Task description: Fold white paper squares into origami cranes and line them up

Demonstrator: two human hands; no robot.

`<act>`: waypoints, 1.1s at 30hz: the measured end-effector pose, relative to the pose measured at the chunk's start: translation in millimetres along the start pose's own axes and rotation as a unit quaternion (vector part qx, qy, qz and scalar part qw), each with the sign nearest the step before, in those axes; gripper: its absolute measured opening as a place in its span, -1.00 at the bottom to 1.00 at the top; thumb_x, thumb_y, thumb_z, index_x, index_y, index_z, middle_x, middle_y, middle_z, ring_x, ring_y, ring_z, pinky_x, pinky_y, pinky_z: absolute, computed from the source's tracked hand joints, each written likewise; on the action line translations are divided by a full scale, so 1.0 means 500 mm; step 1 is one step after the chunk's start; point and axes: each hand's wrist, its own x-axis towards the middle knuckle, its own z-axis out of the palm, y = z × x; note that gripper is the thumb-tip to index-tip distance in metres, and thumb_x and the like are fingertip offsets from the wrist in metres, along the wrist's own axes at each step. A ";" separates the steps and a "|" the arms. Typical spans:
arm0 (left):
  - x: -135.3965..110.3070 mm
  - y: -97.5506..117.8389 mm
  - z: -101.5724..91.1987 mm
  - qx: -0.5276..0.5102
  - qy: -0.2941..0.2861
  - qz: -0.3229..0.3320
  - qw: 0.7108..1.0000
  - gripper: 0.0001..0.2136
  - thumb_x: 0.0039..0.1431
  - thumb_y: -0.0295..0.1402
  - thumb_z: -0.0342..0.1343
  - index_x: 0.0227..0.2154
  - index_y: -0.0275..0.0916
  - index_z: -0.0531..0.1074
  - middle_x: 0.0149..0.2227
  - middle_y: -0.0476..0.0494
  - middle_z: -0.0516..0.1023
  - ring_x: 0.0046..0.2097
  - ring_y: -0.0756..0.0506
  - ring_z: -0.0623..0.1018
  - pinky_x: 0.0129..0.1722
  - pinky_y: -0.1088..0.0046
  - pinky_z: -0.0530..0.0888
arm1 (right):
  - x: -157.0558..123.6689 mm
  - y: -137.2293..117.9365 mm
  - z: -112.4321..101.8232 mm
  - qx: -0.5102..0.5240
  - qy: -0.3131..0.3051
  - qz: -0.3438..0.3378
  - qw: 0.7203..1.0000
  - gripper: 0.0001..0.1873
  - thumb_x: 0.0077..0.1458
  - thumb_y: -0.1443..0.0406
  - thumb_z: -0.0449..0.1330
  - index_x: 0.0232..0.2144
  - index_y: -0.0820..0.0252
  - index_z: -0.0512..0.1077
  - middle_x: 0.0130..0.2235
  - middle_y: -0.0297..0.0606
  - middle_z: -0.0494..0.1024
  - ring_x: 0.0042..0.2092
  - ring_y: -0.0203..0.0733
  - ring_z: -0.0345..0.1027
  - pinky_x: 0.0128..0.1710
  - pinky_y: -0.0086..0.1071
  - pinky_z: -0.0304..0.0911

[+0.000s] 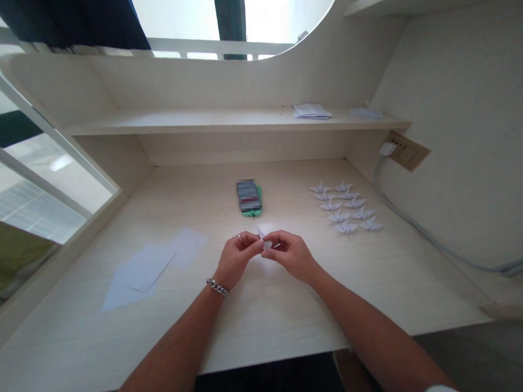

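Observation:
My left hand (237,257) and my right hand (291,254) meet over the middle of the desk (267,312), fingers pinched together on a small folded white paper piece (263,237). Only its pointed tips show between my fingers. The left hand wears a ring and a chain bracelet at the wrist. To the right lie several finished white paper cranes (346,209) in two rows. Several flat white paper sheets (153,266) lie overlapped to the left of my hands.
A green-cased phone (249,198) lies just beyond my hands. A shelf (222,121) above the desk carries folded papers (312,111). A wall socket (406,149) with a grey cable (425,234) is at the right. A glass pane borders the left.

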 end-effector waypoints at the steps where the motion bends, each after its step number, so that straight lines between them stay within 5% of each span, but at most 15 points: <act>1: 0.000 0.000 0.001 -0.005 0.001 0.000 1.000 -0.80 -0.08 -0.31 0.33 -0.47 -0.31 0.46 -0.49 -0.01 0.50 -0.43 0.04 0.45 -0.37 0.51 0.41 | 0.000 0.000 0.000 0.000 0.001 0.000 1.000 -0.69 -0.15 0.18 0.38 -0.31 0.18 0.50 -0.43 -0.35 0.47 -0.44 -0.31 0.33 -0.43 -0.43 0.28; 12: 0.000 0.003 0.003 -0.037 0.013 -0.016 0.999 -0.80 -0.08 -0.34 0.32 -0.45 -0.32 0.45 -0.45 -0.06 0.54 -0.37 -0.01 0.52 -0.27 0.42 0.47 | 0.012 0.023 -0.006 0.079 -0.012 0.012 0.997 -0.75 -0.06 0.18 0.32 -0.31 0.18 0.52 -0.43 -0.32 0.53 -0.42 -0.28 0.37 -0.38 -0.37 0.34; 16: 0.000 0.001 0.005 0.043 0.051 0.011 0.998 -0.80 -0.09 -0.34 0.30 -0.41 -0.30 0.44 -0.47 0.00 0.50 -0.41 0.01 0.50 -0.33 0.44 0.48 | 0.016 0.032 -0.004 0.047 0.021 0.013 0.999 -0.80 -0.05 0.21 0.29 -0.38 0.21 0.50 -0.45 -0.31 0.52 -0.42 -0.28 0.38 -0.37 -0.38 0.32; 23: -0.004 -0.009 0.006 0.180 -0.026 0.059 0.982 -0.89 0.06 -0.35 0.18 -0.42 -0.29 0.41 -0.46 -0.03 0.46 -0.41 0.01 0.46 -0.38 0.48 0.41 | 0.019 0.032 0.001 0.026 0.077 0.018 0.997 -0.78 -0.11 0.18 0.33 -0.43 0.22 0.48 -0.42 -0.26 0.54 -0.39 -0.23 0.40 -0.37 -0.39 0.32; 33: -0.006 -0.022 0.027 0.190 0.063 0.071 0.977 -0.83 0.07 -0.30 0.18 -0.33 -0.29 0.43 -0.37 -0.08 0.50 -0.35 -0.03 0.49 -0.33 0.45 0.43 | 0.018 0.032 0.014 0.011 0.117 0.020 0.993 -0.80 -0.10 0.20 0.32 -0.46 0.23 0.50 -0.45 -0.26 0.55 -0.42 -0.23 0.39 -0.39 -0.39 0.29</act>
